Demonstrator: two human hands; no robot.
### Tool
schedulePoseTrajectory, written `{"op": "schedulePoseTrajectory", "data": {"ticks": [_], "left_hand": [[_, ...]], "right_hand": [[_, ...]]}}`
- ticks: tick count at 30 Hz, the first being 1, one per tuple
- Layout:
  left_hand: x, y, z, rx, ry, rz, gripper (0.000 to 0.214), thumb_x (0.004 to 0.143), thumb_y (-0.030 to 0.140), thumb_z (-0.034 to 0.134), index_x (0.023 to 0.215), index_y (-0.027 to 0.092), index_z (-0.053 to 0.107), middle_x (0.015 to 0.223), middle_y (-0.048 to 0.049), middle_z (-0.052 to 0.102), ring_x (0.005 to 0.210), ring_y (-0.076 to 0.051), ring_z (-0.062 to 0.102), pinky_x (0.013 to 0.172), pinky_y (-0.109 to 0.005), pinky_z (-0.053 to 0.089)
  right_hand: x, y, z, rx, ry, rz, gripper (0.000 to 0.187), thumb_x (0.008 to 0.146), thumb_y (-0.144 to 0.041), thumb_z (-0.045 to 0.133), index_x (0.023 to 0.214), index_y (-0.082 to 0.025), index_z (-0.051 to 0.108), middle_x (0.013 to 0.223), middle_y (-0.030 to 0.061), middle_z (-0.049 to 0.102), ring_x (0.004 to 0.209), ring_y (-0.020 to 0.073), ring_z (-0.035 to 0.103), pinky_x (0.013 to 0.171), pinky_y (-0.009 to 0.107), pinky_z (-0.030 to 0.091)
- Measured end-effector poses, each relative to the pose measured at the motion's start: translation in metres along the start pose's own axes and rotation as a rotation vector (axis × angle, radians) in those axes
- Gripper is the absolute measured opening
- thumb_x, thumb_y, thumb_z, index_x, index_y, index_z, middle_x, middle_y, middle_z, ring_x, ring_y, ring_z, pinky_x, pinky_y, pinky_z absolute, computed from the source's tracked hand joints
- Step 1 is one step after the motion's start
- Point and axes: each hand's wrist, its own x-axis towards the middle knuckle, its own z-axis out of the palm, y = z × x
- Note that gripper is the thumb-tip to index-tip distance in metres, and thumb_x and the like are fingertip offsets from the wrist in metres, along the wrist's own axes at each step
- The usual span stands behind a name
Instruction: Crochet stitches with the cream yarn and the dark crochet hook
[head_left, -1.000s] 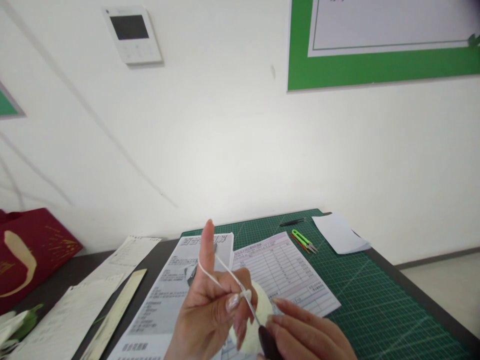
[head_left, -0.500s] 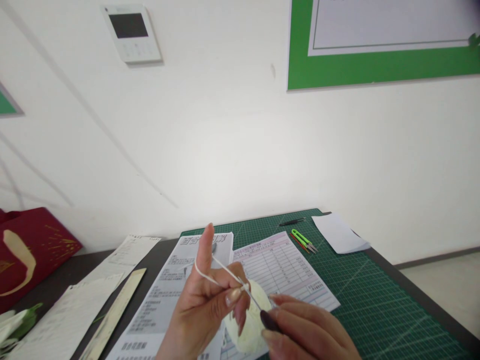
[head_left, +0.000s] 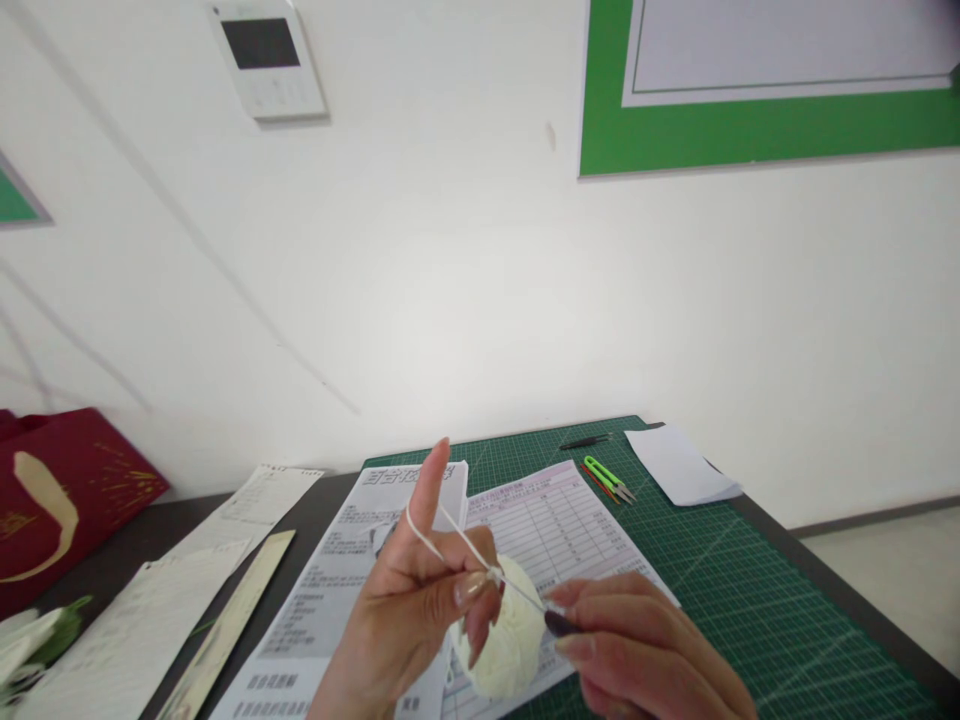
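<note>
My left hand (head_left: pixel 424 590) has its index finger raised, with white yarn (head_left: pixel 471 545) looped around it. Thumb and middle finger pinch the yarn at a small knot or stitch, too small to make out fully. In my right hand (head_left: pixel 637 640) is a crochet hook (head_left: pixel 559 623) with a dark handle; its thin metal shaft points left to the pinched yarn. The hook's tip is hidden in the yarn by my left fingertips. Behind and below my hands sits a pale cream ball of yarn (head_left: pixel 506 640), partly covered by the left fingers.
A green cutting mat (head_left: pixel 757 600) lies under printed sheets (head_left: pixel 300 610) and a form (head_left: pixel 540 520). Green thread snips (head_left: pixel 604 475), black tweezers (head_left: pixel 585 441) and white paper (head_left: pixel 682 465) lie farther back. Leftward are a ruler (head_left: pixel 232 620), handwritten pages (head_left: pixel 142 630) and a red bag (head_left: pixel 90 490).
The right hand and crochet hook have moved right, a little away from the left fingers. My left hand has shifted slightly right, its index finger leaning more to the right.
</note>
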Motion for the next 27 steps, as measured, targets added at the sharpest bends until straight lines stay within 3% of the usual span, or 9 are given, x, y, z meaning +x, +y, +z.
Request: {"op": "schedulePoseTrajectory", "data": {"ticks": [3, 5, 13, 19, 23, 27], "left_hand": [[0.000, 0.001, -0.002, 0.009, -0.017, -0.012, 0.079, 0.088, 0.017, 0.052, 0.142, 0.048, 0.004, 0.062, 0.0033, 0.061, 0.054, -0.012, 0.047, 0.053, -0.022, 0.038], [0.001, 0.001, -0.002, -0.023, -0.036, -0.017, 0.078, 0.087, 0.015, 0.052, 0.142, 0.048, 0.007, 0.064, 0.0030, 0.062, 0.053, -0.011, 0.047, 0.053, -0.022, 0.039], [0.003, -0.008, 0.004, -0.175, -0.030, 0.072, 0.075, 0.083, 0.007, 0.053, 0.142, 0.043, 0.023, 0.067, 0.0026, 0.063, 0.049, -0.009, 0.043, 0.047, -0.019, 0.036], [0.004, -0.010, 0.002, -0.100, -0.060, 0.050, 0.063, 0.086, 0.012, 0.051, 0.139, 0.042, 0.033, 0.063, 0.0015, 0.060, 0.052, -0.009, 0.045, 0.049, -0.019, 0.037], [0.005, -0.011, 0.003, -0.053, -0.021, 0.056, 0.064, 0.087, 0.014, 0.051, 0.139, 0.044, 0.029, 0.062, 0.0025, 0.059, 0.053, -0.010, 0.047, 0.051, -0.020, 0.040], [0.008, -0.017, 0.007, -0.028, -0.007, 0.079, 0.065, 0.088, 0.012, 0.049, 0.140, 0.045, 0.027, 0.064, 0.0026, 0.061, 0.058, -0.011, 0.049, 0.054, -0.021, 0.041]], "right_hand": [[0.006, 0.001, -0.006, 0.065, -0.074, -0.004, 0.021, 0.086, -0.019, 0.058, 0.104, -0.024, 0.065, 0.075, 0.0073, 0.072, 0.067, 0.0219, 0.068, 0.052, 0.033, 0.058], [0.012, -0.001, -0.008, 0.143, -0.102, 0.116, 0.020, 0.086, -0.020, 0.059, 0.104, -0.026, 0.066, 0.078, 0.0075, 0.072, 0.067, 0.0215, 0.067, 0.055, 0.034, 0.057], [0.020, 0.000, -0.009, 0.498, 0.061, 0.456, 0.012, 0.086, -0.024, 0.059, 0.089, -0.022, 0.070, 0.068, 0.0051, 0.064, 0.063, 0.0180, 0.061, 0.054, 0.030, 0.051], [0.022, 0.008, -0.006, 0.790, 0.125, 0.764, 0.014, 0.085, -0.028, 0.061, 0.082, -0.019, 0.070, 0.063, 0.0021, 0.066, 0.057, 0.0128, 0.062, 0.056, 0.025, 0.053], [0.027, 0.015, -0.001, 0.983, 0.180, 1.069, 0.014, 0.079, -0.029, 0.069, 0.077, -0.015, 0.070, 0.054, 0.0006, 0.067, 0.046, 0.0093, 0.062, 0.047, 0.017, 0.054], [0.026, 0.020, 0.002, 1.074, 0.196, 1.210, 0.014, 0.075, -0.026, 0.073, 0.077, -0.012, 0.071, 0.056, 0.0024, 0.070, 0.044, 0.0086, 0.063, 0.046, 0.015, 0.054]]}}
